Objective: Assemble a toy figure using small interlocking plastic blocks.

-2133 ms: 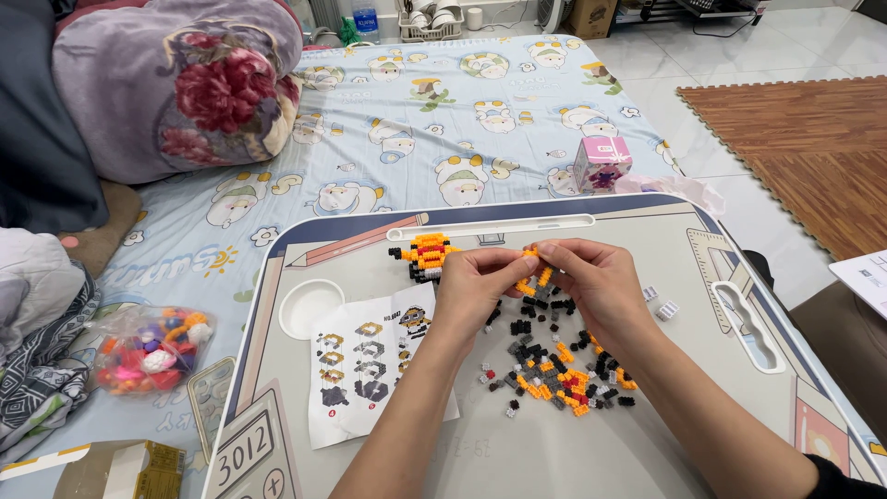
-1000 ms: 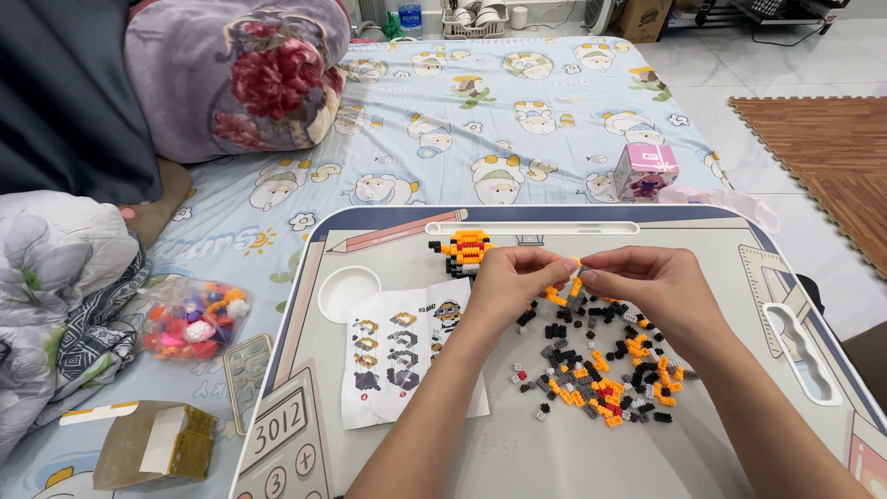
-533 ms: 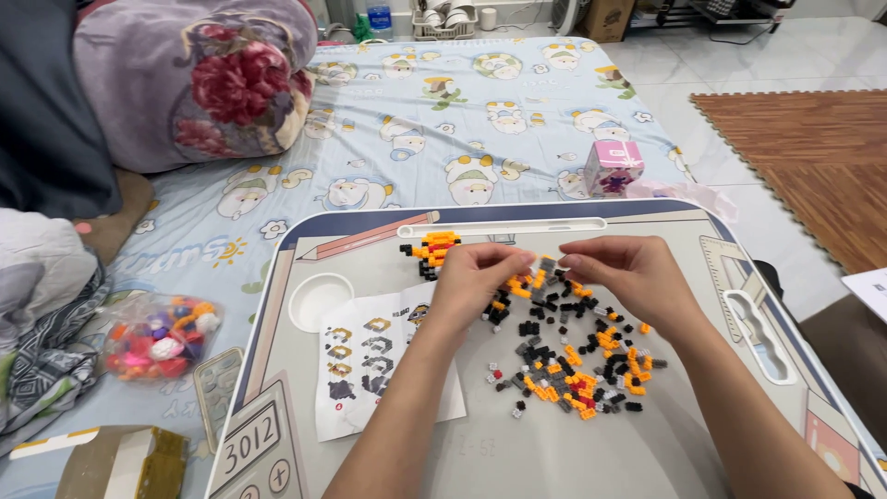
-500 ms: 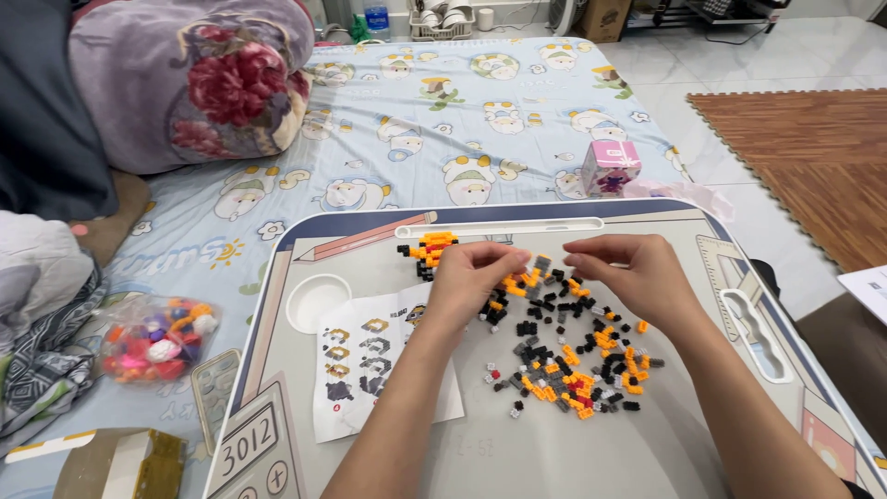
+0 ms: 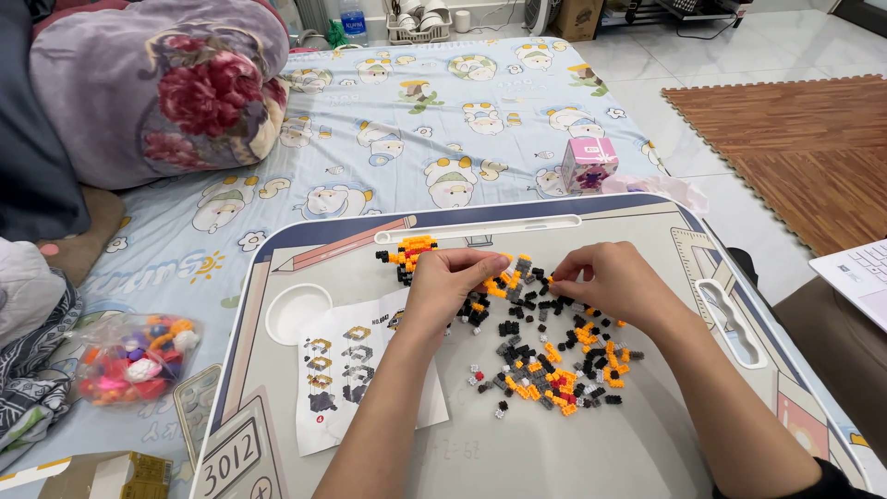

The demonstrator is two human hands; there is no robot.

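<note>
Hands, left (image 5: 443, 282) and right (image 5: 614, 277), have parted slightly over bricks (image 5: 545, 356).

left hand (image 5: 445, 282) nearer built piece (image 5: 411, 256), right hand (image 5: 612, 282) lowered
</note>
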